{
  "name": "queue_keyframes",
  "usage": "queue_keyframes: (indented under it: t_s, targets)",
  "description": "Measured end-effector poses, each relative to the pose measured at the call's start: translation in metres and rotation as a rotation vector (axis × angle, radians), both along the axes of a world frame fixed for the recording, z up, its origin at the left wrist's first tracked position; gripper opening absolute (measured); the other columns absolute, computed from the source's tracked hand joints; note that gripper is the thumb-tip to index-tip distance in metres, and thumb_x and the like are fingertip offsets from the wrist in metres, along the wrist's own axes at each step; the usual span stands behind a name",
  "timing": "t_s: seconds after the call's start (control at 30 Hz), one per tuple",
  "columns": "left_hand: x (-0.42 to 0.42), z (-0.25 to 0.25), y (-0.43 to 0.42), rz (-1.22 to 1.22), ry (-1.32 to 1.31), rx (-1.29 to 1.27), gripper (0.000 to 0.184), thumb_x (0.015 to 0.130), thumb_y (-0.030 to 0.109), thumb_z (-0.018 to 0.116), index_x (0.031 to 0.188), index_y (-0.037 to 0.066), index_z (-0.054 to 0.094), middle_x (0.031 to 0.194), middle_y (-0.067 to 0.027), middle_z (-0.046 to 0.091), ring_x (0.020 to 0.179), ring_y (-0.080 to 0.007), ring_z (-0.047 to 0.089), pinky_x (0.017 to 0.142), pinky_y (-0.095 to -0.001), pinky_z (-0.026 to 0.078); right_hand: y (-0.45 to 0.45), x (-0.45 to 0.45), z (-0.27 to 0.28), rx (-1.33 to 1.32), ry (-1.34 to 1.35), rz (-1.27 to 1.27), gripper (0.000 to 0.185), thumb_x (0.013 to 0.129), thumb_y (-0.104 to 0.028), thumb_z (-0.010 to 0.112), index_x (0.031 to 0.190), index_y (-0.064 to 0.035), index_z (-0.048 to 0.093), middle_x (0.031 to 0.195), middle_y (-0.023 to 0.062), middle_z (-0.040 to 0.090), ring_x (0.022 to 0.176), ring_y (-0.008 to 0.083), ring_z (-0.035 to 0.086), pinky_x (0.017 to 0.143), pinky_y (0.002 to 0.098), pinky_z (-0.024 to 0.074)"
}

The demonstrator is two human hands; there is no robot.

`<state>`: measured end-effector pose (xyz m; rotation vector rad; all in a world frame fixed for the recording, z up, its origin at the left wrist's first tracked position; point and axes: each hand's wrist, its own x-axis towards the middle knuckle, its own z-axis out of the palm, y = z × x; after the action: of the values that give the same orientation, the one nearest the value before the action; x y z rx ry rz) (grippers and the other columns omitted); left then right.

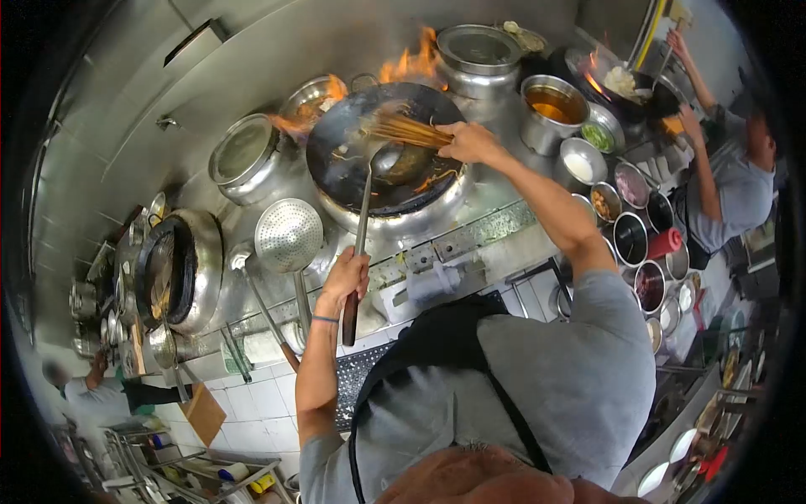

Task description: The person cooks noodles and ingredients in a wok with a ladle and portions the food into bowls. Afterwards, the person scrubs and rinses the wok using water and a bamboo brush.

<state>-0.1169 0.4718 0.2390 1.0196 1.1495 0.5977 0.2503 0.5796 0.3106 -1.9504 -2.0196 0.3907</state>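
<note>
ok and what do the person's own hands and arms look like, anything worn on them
Both the left hand and the right hand are ungloved. A thin blue band circles the left wrist; the right wrist shows none. Grey short sleeves cover the upper arms and leave the forearms bare. Any rings are too small to tell.

We see a ladle (365,206) with a metal shaft and a dark handle end, gripped in our left hand (346,273); its round bowl reaches forward of that hand, into the wok (332,139). From our right hand (468,142), a tan bundle of thin sticks (409,129) points leftward over the wok, its far tips blurred. The wok itself is wide, round and dark, and lies ahead of our left hand and mostly left of our right, its inside glossy, with pale and orange-brown scraps scattered about.
</note>
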Motion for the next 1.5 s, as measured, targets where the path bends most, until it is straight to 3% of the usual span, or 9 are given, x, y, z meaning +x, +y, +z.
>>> queue_keyframes:
  t_s: [0.07,0.3,0.73,0.9,1.0,1.07,1.33,1.37,1.5]
  targets:
    - [0.025,0.012,0.015,0.037,0.061,0.034,0.016,0.097,0.018,0.049,0.086,0.010,0.042,0.055,0.0003,0.039,0.036,-0.0107,0.038,0.031,-0.0279,0.033,0.004,0.005,-0.020,0.061,0.049,-0.084,0.062,0.080,-0.040,0.072,0.139,-0.0282,0.056,0.104,0.0124,0.073,0.102,0.0331,0.068,0.092,0.0436,0.0523]
    - [0.056,0.034,0.062,0.132,-1.568,-1.057,0.037,0.102,0.021,0.039,0.107,-0.016,0.044,0.065,-0.0017,0.043,0.051,-0.0130,0.046,0.046,-0.0279,0.044,-0.031,0.030,-0.050,-0.060,0.493,-0.264,0.064,0.079,-0.037,0.075,0.139,-0.0248,0.056,0.098,0.0150,0.074,0.095,0.0335,0.069,0.086,0.0437,0.0540]
    - [0.090,0.088,0.059,0.280,-1.530,-1.020,0.025,0.104,0.019,0.038,0.087,0.000,0.040,0.071,-0.0054,0.043,0.055,-0.0174,0.050,0.055,-0.0298,0.054,0.031,-0.039,-0.048,0.406,-0.631,0.126,0.033,0.087,-0.016,0.061,0.120,-0.0171,0.066,0.081,0.0092,0.070,0.081,0.0269,0.071,0.064,0.0402,0.0567]
    - [0.065,0.090,0.049,0.257,-1.680,-1.070,0.028,0.105,0.024,0.038,0.088,0.001,0.039,0.068,-0.0042,0.043,0.055,-0.0179,0.052,0.052,-0.0312,0.055,0.031,-0.035,-0.048,0.523,-0.610,0.514,0.029,0.089,-0.020,0.058,0.114,-0.0103,0.067,0.080,0.0056,0.070,0.078,0.0233,0.072,0.045,0.0462,0.0517]
    - [0.064,0.087,0.049,0.264,-1.649,-1.040,0.028,0.105,0.024,0.037,0.088,0.002,0.039,0.067,-0.0034,0.043,0.054,-0.0172,0.052,0.052,-0.0315,0.054,0.047,-0.047,-0.034,0.210,-0.705,0.262,0.030,0.089,-0.021,0.058,0.115,-0.0099,0.067,0.081,0.0046,0.071,0.081,0.0226,0.072,0.043,0.0473,0.0512]
    - [0.064,0.082,0.052,0.243,-1.607,-1.059,0.027,0.105,0.023,0.036,0.087,0.003,0.039,0.066,-0.0022,0.044,0.053,-0.0161,0.052,0.052,-0.0318,0.054,0.043,-0.060,-0.048,0.468,-0.754,0.173,0.022,0.088,-0.020,0.059,0.105,-0.0116,0.071,0.081,0.0055,0.071,0.076,0.0248,0.071,0.041,0.0488,0.0505]
    - [0.062,0.092,0.053,0.214,-1.531,-1.044,0.027,0.105,0.022,0.036,0.088,0.001,0.039,0.068,-0.0037,0.045,0.056,-0.0182,0.054,0.056,-0.0329,0.056,0.034,-0.053,-0.038,0.436,-0.753,0.232,0.017,0.082,-0.019,0.062,0.095,-0.0109,0.070,0.075,0.0085,0.068,0.069,0.0259,0.069,0.038,0.0458,0.0488]
    - [0.063,0.092,0.051,0.199,-1.546,-1.043,0.027,0.105,0.021,0.036,0.088,0.000,0.039,0.070,-0.0043,0.045,0.057,-0.0187,0.054,0.057,-0.0327,0.056,0.004,-0.063,-0.018,0.408,-0.857,0.168,0.023,0.093,-0.019,0.054,0.107,-0.0084,0.069,0.077,0.0065,0.068,0.070,0.0250,0.070,0.055,0.0399,0.0548]
    - [0.074,0.107,0.042,0.265,-1.509,-0.940,0.025,0.105,0.021,0.034,0.096,-0.001,0.037,0.071,-0.0051,0.045,0.058,-0.0192,0.053,0.058,-0.0324,0.056,0.024,-0.044,-0.050,0.267,-0.662,0.397,0.025,0.095,-0.020,0.052,0.109,-0.0084,0.070,0.075,0.0065,0.067,0.065,0.0242,0.069,0.048,0.0409,0.0525]
